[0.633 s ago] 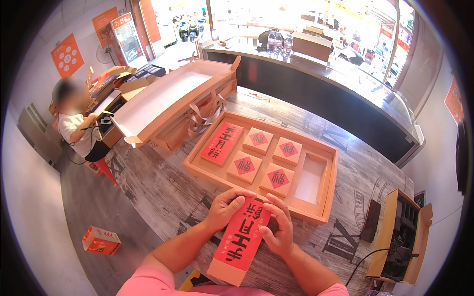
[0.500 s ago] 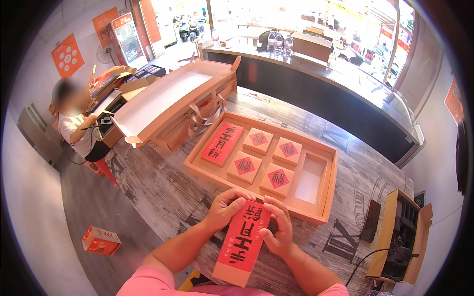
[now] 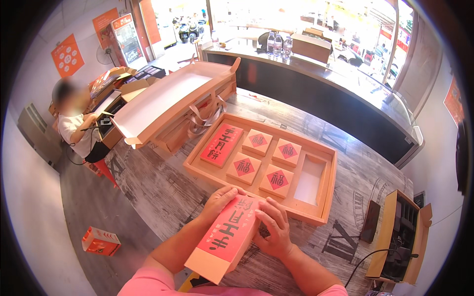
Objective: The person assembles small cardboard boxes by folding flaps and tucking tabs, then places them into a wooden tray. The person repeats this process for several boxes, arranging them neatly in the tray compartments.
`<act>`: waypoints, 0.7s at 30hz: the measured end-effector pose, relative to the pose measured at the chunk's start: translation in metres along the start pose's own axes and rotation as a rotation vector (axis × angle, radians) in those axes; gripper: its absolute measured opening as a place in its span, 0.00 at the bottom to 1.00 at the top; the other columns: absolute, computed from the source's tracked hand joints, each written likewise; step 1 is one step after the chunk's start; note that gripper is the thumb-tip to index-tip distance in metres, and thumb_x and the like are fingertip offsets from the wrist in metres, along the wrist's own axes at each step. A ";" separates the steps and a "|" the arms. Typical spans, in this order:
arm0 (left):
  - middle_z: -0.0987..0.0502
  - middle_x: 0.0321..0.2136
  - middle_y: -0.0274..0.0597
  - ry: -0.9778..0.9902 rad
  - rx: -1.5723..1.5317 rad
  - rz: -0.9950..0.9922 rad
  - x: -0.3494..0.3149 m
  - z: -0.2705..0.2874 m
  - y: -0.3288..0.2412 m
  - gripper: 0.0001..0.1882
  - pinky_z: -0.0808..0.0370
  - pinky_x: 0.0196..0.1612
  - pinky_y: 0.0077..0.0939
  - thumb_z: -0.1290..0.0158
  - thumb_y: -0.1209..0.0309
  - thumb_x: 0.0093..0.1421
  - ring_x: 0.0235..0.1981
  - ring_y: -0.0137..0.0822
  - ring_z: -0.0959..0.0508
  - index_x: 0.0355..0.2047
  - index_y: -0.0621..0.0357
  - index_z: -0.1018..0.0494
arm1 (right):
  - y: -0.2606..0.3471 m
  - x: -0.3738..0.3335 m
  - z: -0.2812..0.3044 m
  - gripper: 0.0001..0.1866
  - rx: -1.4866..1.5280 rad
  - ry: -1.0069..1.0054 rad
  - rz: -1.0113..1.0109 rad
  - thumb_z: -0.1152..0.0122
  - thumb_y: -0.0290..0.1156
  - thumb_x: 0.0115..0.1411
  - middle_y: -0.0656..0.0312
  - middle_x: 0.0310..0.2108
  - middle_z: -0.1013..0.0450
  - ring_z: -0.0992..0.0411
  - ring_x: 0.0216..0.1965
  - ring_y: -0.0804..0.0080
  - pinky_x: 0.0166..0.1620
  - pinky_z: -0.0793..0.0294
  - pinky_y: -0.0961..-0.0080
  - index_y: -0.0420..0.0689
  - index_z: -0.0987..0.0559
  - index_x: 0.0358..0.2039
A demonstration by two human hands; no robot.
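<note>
Both my hands hold a long cardboard box with a red printed label point(image 3: 227, 232) above the near table edge, tilted so its top and right side show. My left hand point(image 3: 220, 203) grips its far left corner, the fingers partly hidden. On the far right side, my right hand point(image 3: 273, 228) bends its fingers against the box. Just beyond is a shallow brown tray point(image 3: 316, 214). A similar long red-labelled box point(image 3: 221, 145) lies in its left slot, and several small square boxes with red diamond labels point(image 3: 277, 180) sit in the middle. White lining point(image 3: 310, 180) shows in the right slot.
A large open carton lid point(image 3: 168, 101) with ribbon handles point(image 3: 205, 118) stands at the far left of the table. An open box with black contents point(image 3: 399, 237) and a dark flat object point(image 3: 370, 220) lie right. A person point(image 3: 74, 118) works at left. Bottles point(image 3: 278, 44) stand on the counter.
The long box has turned in my hands, its near end swinging left and its right side coming into view. My right hand has shifted down along that side. The tray looks unchanged.
</note>
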State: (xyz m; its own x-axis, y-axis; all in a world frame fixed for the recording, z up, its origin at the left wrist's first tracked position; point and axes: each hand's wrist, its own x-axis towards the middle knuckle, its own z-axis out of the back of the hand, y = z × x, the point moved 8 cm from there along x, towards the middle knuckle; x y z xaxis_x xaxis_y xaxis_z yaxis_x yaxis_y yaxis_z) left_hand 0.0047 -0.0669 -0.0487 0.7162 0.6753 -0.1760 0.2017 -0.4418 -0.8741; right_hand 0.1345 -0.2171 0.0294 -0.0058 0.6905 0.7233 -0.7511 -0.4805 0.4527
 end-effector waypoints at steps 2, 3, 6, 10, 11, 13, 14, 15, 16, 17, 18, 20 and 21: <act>0.18 0.44 0.42 -0.022 -0.004 0.023 0.000 0.004 0.005 0.20 0.18 0.48 0.26 0.55 0.57 0.80 0.43 0.29 0.17 0.54 0.62 0.25 | 0.000 0.002 0.001 0.32 0.013 0.001 -0.002 0.24 0.26 0.51 0.45 0.60 0.26 0.27 0.61 0.44 0.60 0.25 0.53 0.40 0.23 0.58; 0.19 0.45 0.43 -0.009 -0.033 0.023 0.000 0.003 0.008 0.21 0.18 0.49 0.27 0.55 0.56 0.80 0.45 0.30 0.18 0.55 0.62 0.25 | -0.002 0.003 0.001 0.32 0.043 -0.015 -0.024 0.25 0.26 0.50 0.46 0.58 0.25 0.26 0.59 0.44 0.59 0.25 0.53 0.41 0.23 0.57; 0.20 0.49 0.45 0.062 0.008 0.015 0.001 0.006 0.008 0.28 0.21 0.55 0.31 0.58 0.49 0.81 0.51 0.33 0.20 0.58 0.64 0.28 | -0.012 -0.001 -0.001 0.33 0.146 -0.046 -0.110 0.23 0.27 0.49 0.47 0.55 0.24 0.25 0.55 0.45 0.57 0.24 0.54 0.41 0.25 0.57; 0.22 0.57 0.48 0.044 0.551 -0.537 -0.013 -0.003 -0.038 0.35 0.25 0.60 0.35 0.53 0.45 0.77 0.56 0.36 0.22 0.67 0.66 0.34 | -0.023 -0.011 -0.005 0.36 0.258 -0.034 -0.218 0.21 0.29 0.52 0.46 0.54 0.23 0.21 0.50 0.48 0.52 0.21 0.61 0.39 0.28 0.60; 0.23 0.59 0.50 0.040 0.466 -0.590 -0.019 -0.008 -0.047 0.37 0.26 0.61 0.35 0.52 0.44 0.77 0.58 0.37 0.22 0.68 0.66 0.36 | -0.023 -0.010 -0.005 0.37 0.261 -0.032 -0.212 0.21 0.30 0.53 0.47 0.52 0.23 0.20 0.49 0.49 0.51 0.20 0.62 0.39 0.29 0.61; 0.24 0.61 0.52 0.066 0.356 -0.700 -0.029 -0.017 -0.060 0.40 0.27 0.62 0.36 0.48 0.45 0.75 0.60 0.38 0.24 0.71 0.66 0.40 | -0.034 -0.025 -0.020 0.40 0.432 0.064 -0.337 0.22 0.32 0.57 0.48 0.53 0.24 0.20 0.49 0.56 0.52 0.20 0.65 0.36 0.34 0.65; 0.25 0.62 0.53 0.096 0.331 -0.759 -0.033 -0.023 -0.065 0.42 0.28 0.63 0.37 0.45 0.46 0.74 0.62 0.38 0.25 0.73 0.66 0.42 | -0.038 -0.030 -0.026 0.42 0.518 0.112 -0.400 0.23 0.33 0.59 0.48 0.53 0.24 0.20 0.49 0.60 0.52 0.20 0.67 0.34 0.36 0.67; 0.26 0.64 0.54 0.127 0.305 -0.817 -0.037 -0.027 -0.069 0.44 0.28 0.64 0.37 0.43 0.46 0.72 0.63 0.39 0.25 0.74 0.66 0.44 | -0.038 -0.029 -0.028 0.43 0.526 0.135 -0.399 0.23 0.33 0.60 0.48 0.54 0.24 0.20 0.49 0.61 0.52 0.20 0.68 0.33 0.37 0.69; 0.27 0.65 0.54 0.102 0.330 -0.801 -0.037 -0.024 -0.066 0.45 0.29 0.65 0.37 0.41 0.48 0.72 0.64 0.39 0.26 0.75 0.66 0.45 | -0.036 -0.027 -0.029 0.45 0.537 0.161 -0.396 0.23 0.33 0.60 0.49 0.55 0.24 0.19 0.48 0.62 0.51 0.20 0.69 0.33 0.39 0.70; 0.28 0.66 0.54 0.077 0.355 -0.784 -0.040 -0.021 -0.060 0.46 0.29 0.65 0.37 0.39 0.49 0.71 0.64 0.39 0.27 0.75 0.65 0.46 | -0.034 -0.026 -0.031 0.47 0.547 0.186 -0.394 0.23 0.34 0.61 0.49 0.55 0.24 0.19 0.47 0.62 0.50 0.19 0.69 0.33 0.41 0.72; 0.30 0.67 0.55 0.053 0.378 -0.767 -0.041 -0.018 -0.054 0.47 0.29 0.65 0.37 0.38 0.51 0.70 0.65 0.39 0.27 0.76 0.65 0.48 | -0.034 -0.027 -0.031 0.48 0.543 0.197 -0.407 0.23 0.35 0.61 0.48 0.57 0.25 0.20 0.49 0.62 0.52 0.20 0.68 0.33 0.42 0.73; 0.30 0.66 0.53 0.043 0.364 -0.737 -0.040 -0.015 -0.049 0.47 0.29 0.65 0.37 0.36 0.54 0.69 0.65 0.39 0.27 0.77 0.65 0.48 | -0.034 -0.029 -0.032 0.50 0.537 0.219 -0.429 0.23 0.38 0.61 0.47 0.59 0.26 0.21 0.54 0.61 0.55 0.21 0.66 0.33 0.44 0.75; 0.30 0.66 0.53 0.038 0.356 -0.722 -0.039 -0.013 -0.046 0.48 0.29 0.65 0.37 0.35 0.56 0.69 0.65 0.39 0.27 0.77 0.65 0.48 | -0.028 -0.021 -0.024 0.51 0.430 0.158 -0.333 0.22 0.39 0.60 0.45 0.60 0.26 0.22 0.54 0.57 0.55 0.21 0.63 0.34 0.42 0.74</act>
State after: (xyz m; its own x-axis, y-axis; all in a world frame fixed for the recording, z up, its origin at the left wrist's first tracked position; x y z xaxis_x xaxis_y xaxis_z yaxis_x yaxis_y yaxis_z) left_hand -0.0239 -0.0805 0.0039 0.5138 0.6987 0.4979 0.4033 0.3155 -0.8590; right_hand 0.1403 -0.2053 -0.0108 0.0613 0.8991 0.4333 -0.3934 -0.3772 0.8384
